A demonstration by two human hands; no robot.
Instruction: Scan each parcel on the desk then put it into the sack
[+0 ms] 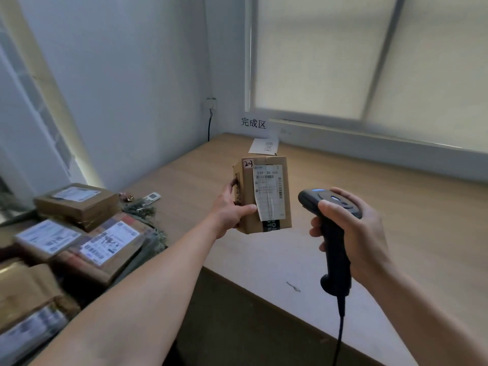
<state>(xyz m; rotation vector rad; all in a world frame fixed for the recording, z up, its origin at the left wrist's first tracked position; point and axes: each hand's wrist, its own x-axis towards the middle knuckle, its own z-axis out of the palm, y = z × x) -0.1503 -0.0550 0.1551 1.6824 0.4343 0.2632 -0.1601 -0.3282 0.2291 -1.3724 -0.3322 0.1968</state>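
Your left hand (230, 208) holds a small cardboard parcel (272, 207) upright in the air above the desk (396, 220), over its near left part. Your thumb lies across the front face just beside the white shipping label (268, 192), and your fingers wrap the left side. Your right hand (355, 229), also above the desk and toward its near edge, has its fingers curled round the handle of a black corded scanner (335, 249). The scanner's head faces the parcel.

The box looks stiff and square-edged. It is probably light, judging by the one-handed hold. Taped cardboard can slip, so grip opposite faces and leave the barcode uncovered.

More labelled parcels (105, 244) lie piled just off the desk's left end on greenish fabric (155, 233). This may be the sack, though that cannot be told for certain. A paper sign (264, 147) lies near the desk's far edge.
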